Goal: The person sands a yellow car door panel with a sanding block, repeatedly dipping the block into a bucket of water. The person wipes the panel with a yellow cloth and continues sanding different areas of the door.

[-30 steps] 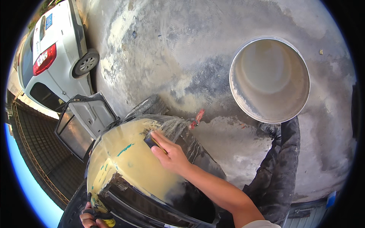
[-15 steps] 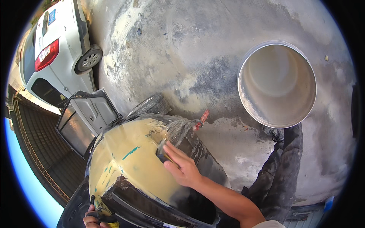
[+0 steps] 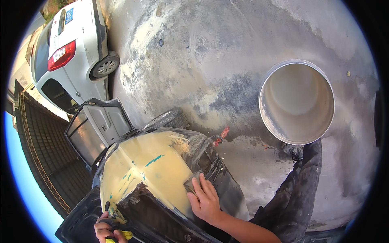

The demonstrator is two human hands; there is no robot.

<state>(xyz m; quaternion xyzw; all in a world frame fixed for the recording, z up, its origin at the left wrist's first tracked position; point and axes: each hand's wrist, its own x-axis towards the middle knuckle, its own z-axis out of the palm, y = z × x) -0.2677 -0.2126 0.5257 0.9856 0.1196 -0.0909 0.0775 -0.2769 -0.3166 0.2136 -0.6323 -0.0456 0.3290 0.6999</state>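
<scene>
The right hand (image 3: 206, 202), fingers outstretched, holds a small dark block (image 3: 190, 184) against the cream-coated car panel (image 3: 166, 168), at the right edge of the coating. The left hand (image 3: 104, 231), fingers curled, grips a black-and-yellow tool (image 3: 116, 224) of unclear kind near the panel's lower left corner. A round bucket (image 3: 279, 125) stands toward the floor's (image 3: 227, 48) right edge, a white car (image 3: 81, 52) at its left edge.

Stained grey floor (image 3: 227, 48) bearing an open bucket (image 3: 271, 109); shoe (image 3: 293, 151) just beside the bucket; white car (image 3: 83, 56) well to the bucket's left.
</scene>
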